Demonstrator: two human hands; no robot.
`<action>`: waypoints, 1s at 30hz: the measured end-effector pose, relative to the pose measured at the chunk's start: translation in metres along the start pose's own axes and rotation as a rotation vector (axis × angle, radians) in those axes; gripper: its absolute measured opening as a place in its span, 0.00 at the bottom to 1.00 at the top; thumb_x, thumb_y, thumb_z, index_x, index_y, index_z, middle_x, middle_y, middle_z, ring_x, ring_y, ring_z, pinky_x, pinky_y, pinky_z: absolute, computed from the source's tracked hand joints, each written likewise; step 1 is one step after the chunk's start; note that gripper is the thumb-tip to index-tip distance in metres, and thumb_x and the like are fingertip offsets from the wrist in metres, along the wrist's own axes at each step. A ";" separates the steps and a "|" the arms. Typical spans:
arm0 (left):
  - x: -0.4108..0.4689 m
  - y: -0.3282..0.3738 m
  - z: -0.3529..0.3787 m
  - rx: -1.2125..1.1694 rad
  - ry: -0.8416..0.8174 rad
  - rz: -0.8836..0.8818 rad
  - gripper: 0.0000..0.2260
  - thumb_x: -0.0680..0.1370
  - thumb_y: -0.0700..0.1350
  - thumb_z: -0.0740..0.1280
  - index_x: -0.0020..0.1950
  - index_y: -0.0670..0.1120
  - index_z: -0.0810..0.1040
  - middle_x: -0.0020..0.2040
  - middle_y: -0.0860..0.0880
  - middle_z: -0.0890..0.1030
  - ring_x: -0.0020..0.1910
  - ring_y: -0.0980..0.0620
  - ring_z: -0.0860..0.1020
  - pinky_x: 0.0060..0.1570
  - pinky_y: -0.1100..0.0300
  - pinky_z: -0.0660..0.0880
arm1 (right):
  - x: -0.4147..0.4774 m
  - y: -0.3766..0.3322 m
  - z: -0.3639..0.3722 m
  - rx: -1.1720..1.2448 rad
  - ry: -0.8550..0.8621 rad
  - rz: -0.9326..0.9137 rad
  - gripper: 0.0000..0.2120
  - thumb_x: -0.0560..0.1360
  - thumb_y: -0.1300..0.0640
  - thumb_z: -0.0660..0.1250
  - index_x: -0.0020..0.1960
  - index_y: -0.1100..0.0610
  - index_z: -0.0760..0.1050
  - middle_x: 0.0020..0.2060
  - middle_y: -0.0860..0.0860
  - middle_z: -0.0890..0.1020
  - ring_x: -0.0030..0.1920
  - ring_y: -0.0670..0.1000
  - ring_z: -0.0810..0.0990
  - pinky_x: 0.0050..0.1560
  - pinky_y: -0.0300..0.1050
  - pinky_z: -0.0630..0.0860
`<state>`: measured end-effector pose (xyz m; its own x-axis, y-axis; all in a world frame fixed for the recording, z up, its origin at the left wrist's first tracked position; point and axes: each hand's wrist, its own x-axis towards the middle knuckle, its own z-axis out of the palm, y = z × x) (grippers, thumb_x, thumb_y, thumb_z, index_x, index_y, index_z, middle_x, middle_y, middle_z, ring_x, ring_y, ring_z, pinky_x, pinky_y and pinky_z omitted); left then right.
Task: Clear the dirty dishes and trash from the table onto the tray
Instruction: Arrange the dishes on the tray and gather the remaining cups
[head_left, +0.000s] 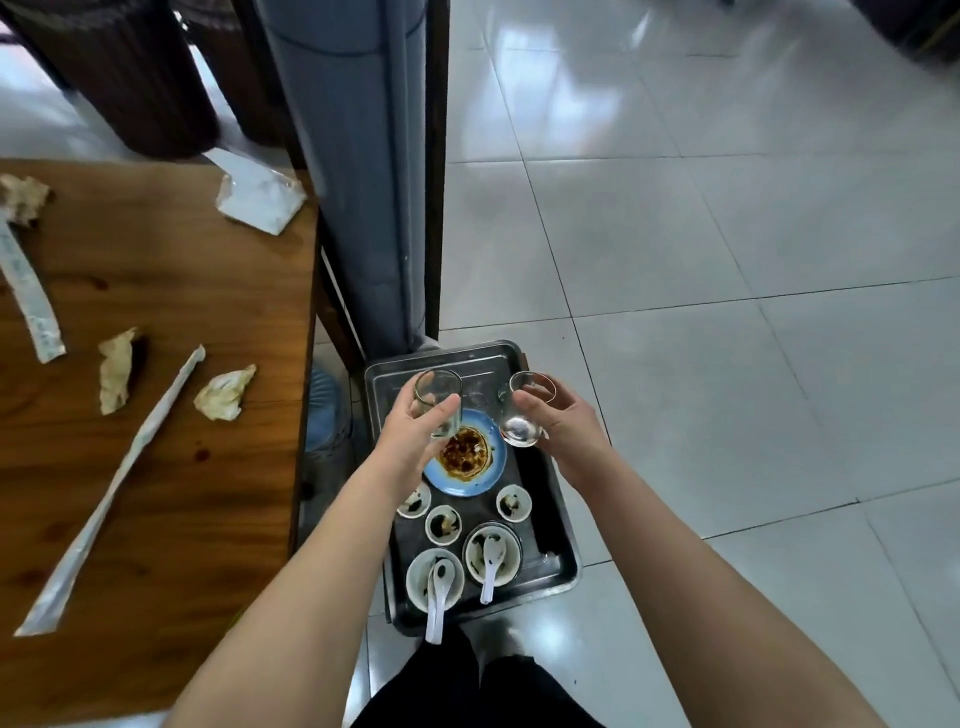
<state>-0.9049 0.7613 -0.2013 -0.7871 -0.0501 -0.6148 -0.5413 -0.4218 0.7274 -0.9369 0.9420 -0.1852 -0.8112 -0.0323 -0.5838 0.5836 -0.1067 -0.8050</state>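
Our left hand (415, 431) is curled round a clear glass (439, 395), thumb across its side, and our right hand (558, 423) grips a second glass (524, 415), tilted, between thumb and fingers. Both are held above the far half of the metal tray (563, 561). The tray sits low over pale, glossy floor tiles (727, 260); we cannot make out what carries it. On the tray, beneath the glasses, lies a blue plate (493, 470) smeared with brown sauce. Toward the tray's near end stand three small sauce dishes (514, 503) and two white bowls (434, 571), each with a white spoon (489, 569) in it, one handle poking over the near rim. Left of the tray spreads the wooden table (208, 519), littered with crumpled napkins (117, 371), two long paper chopstick sleeves (119, 483) and, at its far corner, a clear plastic packet (262, 195). Beyond the tray rises a grey padded panel (358, 182) in a dark frame. To the tray's right the tiles run on, bright with reflected light.
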 end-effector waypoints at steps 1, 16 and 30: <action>0.003 -0.001 -0.003 -0.008 0.007 -0.006 0.22 0.77 0.42 0.69 0.68 0.53 0.69 0.59 0.51 0.75 0.62 0.47 0.74 0.63 0.50 0.72 | 0.004 0.001 0.002 -0.008 -0.005 0.004 0.22 0.67 0.61 0.76 0.59 0.58 0.77 0.52 0.54 0.83 0.56 0.59 0.81 0.58 0.55 0.77; 0.038 -0.024 -0.024 0.016 0.110 -0.006 0.27 0.77 0.42 0.69 0.73 0.51 0.65 0.69 0.46 0.68 0.60 0.52 0.73 0.53 0.59 0.71 | 0.052 0.033 0.021 -0.084 0.004 0.090 0.35 0.58 0.50 0.76 0.63 0.56 0.74 0.56 0.53 0.81 0.57 0.54 0.80 0.55 0.52 0.79; 0.095 -0.052 -0.044 0.118 0.239 0.029 0.28 0.74 0.44 0.71 0.71 0.50 0.66 0.69 0.45 0.71 0.69 0.51 0.69 0.66 0.56 0.65 | 0.130 0.073 0.026 -0.228 0.023 0.092 0.26 0.65 0.51 0.79 0.59 0.51 0.71 0.49 0.47 0.81 0.54 0.50 0.80 0.58 0.50 0.77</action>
<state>-0.9384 0.7383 -0.3113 -0.7182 -0.2792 -0.6373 -0.5610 -0.3094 0.7678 -1.0004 0.9040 -0.3174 -0.7545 -0.0089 -0.6562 0.6505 0.1228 -0.7495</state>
